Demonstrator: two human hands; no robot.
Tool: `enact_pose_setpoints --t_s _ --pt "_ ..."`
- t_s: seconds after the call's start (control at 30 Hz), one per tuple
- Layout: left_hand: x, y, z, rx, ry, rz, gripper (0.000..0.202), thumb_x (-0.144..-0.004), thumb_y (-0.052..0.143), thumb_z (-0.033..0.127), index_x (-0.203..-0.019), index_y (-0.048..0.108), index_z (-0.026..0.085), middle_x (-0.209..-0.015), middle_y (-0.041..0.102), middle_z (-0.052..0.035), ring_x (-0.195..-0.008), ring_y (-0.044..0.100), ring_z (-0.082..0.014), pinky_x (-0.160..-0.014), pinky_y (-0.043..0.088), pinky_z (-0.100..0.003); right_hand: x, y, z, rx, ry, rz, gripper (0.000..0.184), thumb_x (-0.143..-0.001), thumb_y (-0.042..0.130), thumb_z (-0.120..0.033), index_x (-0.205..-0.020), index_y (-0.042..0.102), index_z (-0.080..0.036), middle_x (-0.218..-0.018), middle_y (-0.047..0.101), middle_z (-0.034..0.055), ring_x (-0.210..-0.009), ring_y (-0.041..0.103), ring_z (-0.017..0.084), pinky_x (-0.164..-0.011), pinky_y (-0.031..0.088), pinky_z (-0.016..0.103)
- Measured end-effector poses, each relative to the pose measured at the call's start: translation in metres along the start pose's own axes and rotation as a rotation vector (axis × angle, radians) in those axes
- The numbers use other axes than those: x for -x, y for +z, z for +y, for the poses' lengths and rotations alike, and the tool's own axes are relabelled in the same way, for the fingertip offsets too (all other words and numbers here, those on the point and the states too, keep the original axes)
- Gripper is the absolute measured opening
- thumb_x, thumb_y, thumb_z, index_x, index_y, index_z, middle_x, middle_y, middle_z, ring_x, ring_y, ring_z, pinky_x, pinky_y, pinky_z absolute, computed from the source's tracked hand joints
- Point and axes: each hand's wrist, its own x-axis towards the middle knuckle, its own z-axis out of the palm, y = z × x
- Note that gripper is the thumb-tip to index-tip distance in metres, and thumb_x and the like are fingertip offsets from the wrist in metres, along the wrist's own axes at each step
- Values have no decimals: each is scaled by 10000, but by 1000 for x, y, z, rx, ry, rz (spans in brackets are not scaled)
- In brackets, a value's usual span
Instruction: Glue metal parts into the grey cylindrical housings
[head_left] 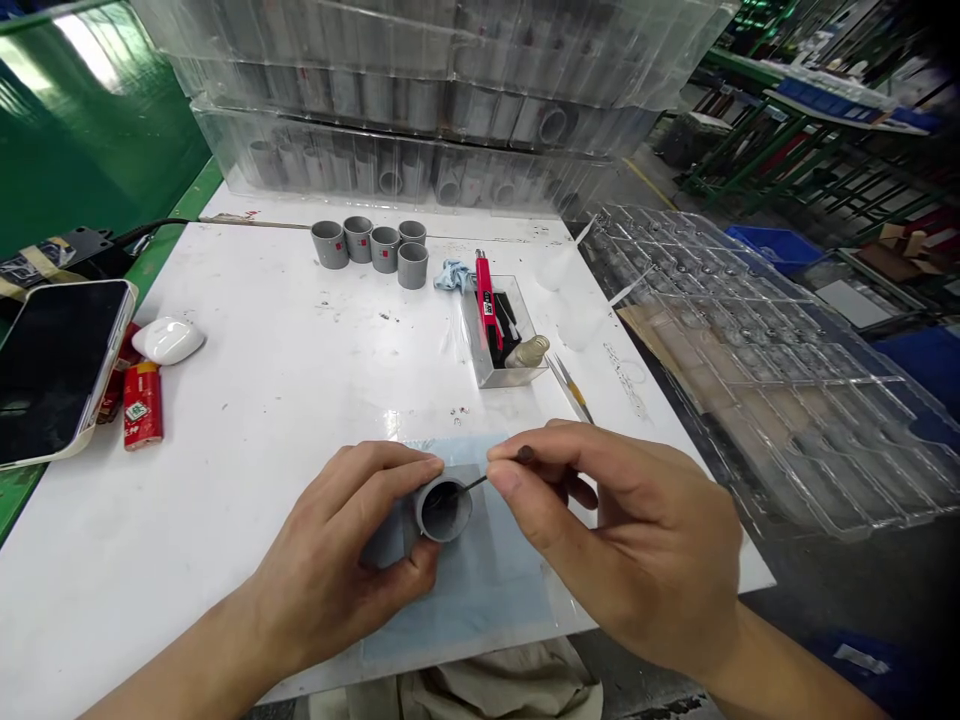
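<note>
Beyond the work area, a dim workshop with green-framed racks (787, 165) spreads off to the right; nearer, the white-topped desk (247, 400) fills most of my view; stacked clear plastic trays (450, 45) loaded with grey cylinders stand along its far edge; more clear plastic trays (825, 390), moulded into compartments, lie to the right of it. Before me is a pale blue flat sheet (510, 590); a black-screened smartphone in a pale case (60, 370) sits at far left; a small clear plastic box (517, 377) of tools stands right of centre; left of that box and farther back, five short grey cups with round mouths (385, 250) are grouped together, red marks on some.

Over the sheet is one short grey hollow cylinder (450, 520), its mouth tilted up towards me; my left hand (352, 540) grips it, fingers on its far side, thumb on the near; my right hand (637, 530) pinches a thin dark rod-like tool (475, 483), its tip inside the mouth, though I cannot tell if it touches the wall. I judge this cylinder to be part-way through handling; whether the five cups are finished or waiting, I cannot tell.
</note>
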Motion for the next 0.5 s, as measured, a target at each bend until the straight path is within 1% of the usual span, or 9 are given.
enact_pose_setpoints --t_s 0.1,0.17,0.27,0.33,0.37,0.4,0.5 --pt "0 0 0 -9 0 0 518 -923 628 67 -1395 545 266 -1284 636 -50 -1168 625 -182 -978 534 -299 4 -7 -4 27 -28 66 185 -949 733 -75 -974 800 -245 -843 709 -30 -612 629 197 -556 540 301" --pt "0 1 0 -14 -4 -1 520 -922 623 63 -1394 547 268 -1284 635 -53 -1169 624 -186 -977 536 -304 2 -15 -3 39 -38 154 212 -948 747 -86 -995 819 -280 -881 720 -27 -625 631 217 -541 533 325" --pt "1 1 -1 -19 -4 6 502 -926 619 68 -1384 557 265 -1288 632 -56 -1172 625 -187 -980 537 -305 -15 -30 5 88 -123 418 152 -911 785 -172 -953 836 -308 -842 708 -21 -588 587 240 -504 475 365" --pt "2 2 -2 -25 -7 12 491 -937 614 81 -1388 554 267 -1298 626 -57 -1181 625 -187 -992 534 -306 -31 -39 16 135 -241 574 100 -876 789 -203 -890 827 -295 -796 691 -6 -580 560 258 -512 427 384" --pt "3 2 -2 -31 -11 13 487 -944 612 92 -1392 551 272 -1302 623 -56 -1184 625 -187 -993 532 -305 -39 -43 22 156 -282 596 88 -873 786 -199 -877 819 -281 -778 682 0 -580 552 263 -523 412 386" --pt "4 2 -2 -36 -19 14 483 -950 613 106 -1396 546 278 -1305 621 -52 -1185 625 -186 -989 532 -302 -46 -46 28 175 -296 585 76 -883 784 -194 -881 810 -265 -768 673 4 -585 550 264 -534 404 384" --pt "4 4 -3 -34 -55 18 452 -966 623 157 -1387 545 300 -1291 626 -32 -1167 632 -175 -970 535 -280 -58 -51 43 230 -270 501 35 -929 783 -209 -909 777 -237 -745 647 -8 -574 548 245 -532 399 354"
